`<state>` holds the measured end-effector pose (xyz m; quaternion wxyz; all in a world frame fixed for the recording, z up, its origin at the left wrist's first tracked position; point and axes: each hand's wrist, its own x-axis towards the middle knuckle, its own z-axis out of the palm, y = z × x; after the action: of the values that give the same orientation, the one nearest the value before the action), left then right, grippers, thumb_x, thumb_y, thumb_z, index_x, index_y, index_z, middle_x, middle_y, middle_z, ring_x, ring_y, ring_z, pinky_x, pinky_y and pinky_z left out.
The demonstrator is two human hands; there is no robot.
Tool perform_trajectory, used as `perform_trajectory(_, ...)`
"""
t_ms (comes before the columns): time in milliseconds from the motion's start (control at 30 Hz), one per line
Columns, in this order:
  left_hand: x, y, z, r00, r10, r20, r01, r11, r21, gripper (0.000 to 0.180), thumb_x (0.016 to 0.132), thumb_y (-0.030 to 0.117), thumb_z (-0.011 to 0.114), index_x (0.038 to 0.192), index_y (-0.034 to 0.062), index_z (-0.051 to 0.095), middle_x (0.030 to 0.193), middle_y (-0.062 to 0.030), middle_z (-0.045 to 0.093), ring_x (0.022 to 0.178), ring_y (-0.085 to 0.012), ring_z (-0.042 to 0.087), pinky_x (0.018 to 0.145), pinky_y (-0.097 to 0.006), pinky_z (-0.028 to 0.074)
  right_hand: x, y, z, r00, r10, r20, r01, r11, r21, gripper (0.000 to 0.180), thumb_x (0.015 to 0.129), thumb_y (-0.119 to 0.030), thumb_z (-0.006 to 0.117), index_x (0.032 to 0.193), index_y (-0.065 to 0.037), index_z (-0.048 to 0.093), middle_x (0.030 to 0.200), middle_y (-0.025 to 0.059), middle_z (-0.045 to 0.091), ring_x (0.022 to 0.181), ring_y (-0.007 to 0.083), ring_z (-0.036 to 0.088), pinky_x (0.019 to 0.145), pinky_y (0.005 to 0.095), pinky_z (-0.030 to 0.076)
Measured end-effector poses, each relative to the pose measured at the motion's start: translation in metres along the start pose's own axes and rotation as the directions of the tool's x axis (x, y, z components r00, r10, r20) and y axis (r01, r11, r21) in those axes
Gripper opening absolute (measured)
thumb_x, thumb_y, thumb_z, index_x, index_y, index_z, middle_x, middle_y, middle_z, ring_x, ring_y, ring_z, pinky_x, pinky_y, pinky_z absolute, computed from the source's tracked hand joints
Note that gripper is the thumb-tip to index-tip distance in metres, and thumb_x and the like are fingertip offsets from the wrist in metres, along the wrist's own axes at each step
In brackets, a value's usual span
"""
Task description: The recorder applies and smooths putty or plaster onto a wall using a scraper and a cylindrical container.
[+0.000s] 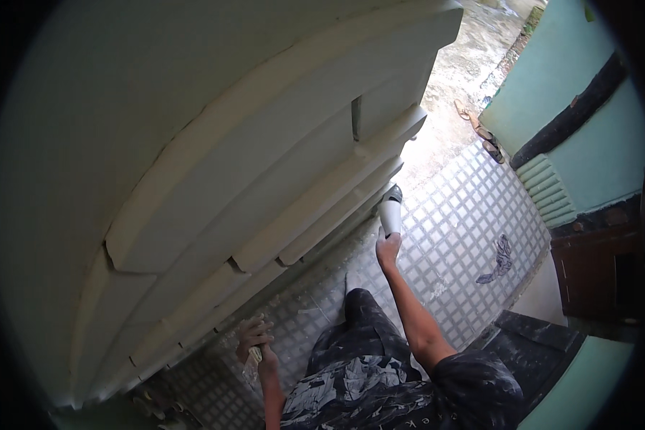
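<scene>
My right hand [388,248] is closed round the near end of a white, tapered cylinder [390,215]. The cylinder has a dark, rounded far end, which sits beside the lower edge of a white moulded panel [265,186]. Dusty fingers of my left hand [256,335] curl round a small pale thing [255,353], mostly hidden, so its kind does not show. This hand is low on the left, near the panel's stepped ledges. The panel has deep horizontal ridges and a narrow upright slot near its far end.
Below me lies a checkered tile floor [448,251] with pale dust. A crumpled dark patterned cloth [499,259] is on it at the right. Shoes [489,143] stand by a green wall [552,100]. Brown furniture [598,276] stands at the right, and several objects [161,407] lie bottom left.
</scene>
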<state>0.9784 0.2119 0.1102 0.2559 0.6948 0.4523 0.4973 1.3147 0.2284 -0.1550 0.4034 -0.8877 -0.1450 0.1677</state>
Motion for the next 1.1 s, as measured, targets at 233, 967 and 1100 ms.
perform_trajectory(233,-0.117,0.015,-0.043,0.982,-0.188,-0.026,0.176,0.955,-0.240,0.010,0.077,-0.006,0.051,0.077,0.0040,0.050,0.088,-0.0177,0.064,0.089,-0.0272,0.061,0.081,-0.038,0.048,-0.070,-0.039,0.056,0.686,-0.649,0.329,0.718,0.676,-0.165,0.010,0.073,-0.003,0.051,0.070,-0.002,0.061,0.066,0.0216,0.058,0.068,0.0384,0.060,0.058,0.0481,0.047)
perform_trajectory(967,-0.244,0.046,-0.137,0.276,-0.793,-0.543,0.434,0.606,-0.666,0.010,0.079,-0.001,0.048,0.088,0.0036,0.051,0.099,-0.0108,0.061,0.091,-0.0183,0.057,0.077,-0.030,0.046,-0.238,-0.039,-0.106,0.493,-0.602,0.628,0.417,0.797,0.437,0.027,0.079,-0.015,0.069,0.098,0.004,0.064,0.087,0.0195,0.067,0.079,0.0278,0.066,0.070,0.0352,0.049)
perform_trajectory(1100,-0.199,0.037,-0.134,0.373,-0.782,-0.498,0.477,0.623,-0.620,0.009,0.080,-0.002,0.049,0.087,0.0030,0.050,0.099,-0.0115,0.061,0.091,-0.0183,0.058,0.078,-0.030,0.047,-0.193,-0.140,-0.119,0.559,-0.810,0.179,0.751,0.586,0.306,0.011,0.079,-0.005,0.059,0.087,0.002,0.063,0.079,0.0201,0.063,0.077,0.0376,0.062,0.065,0.0419,0.047)
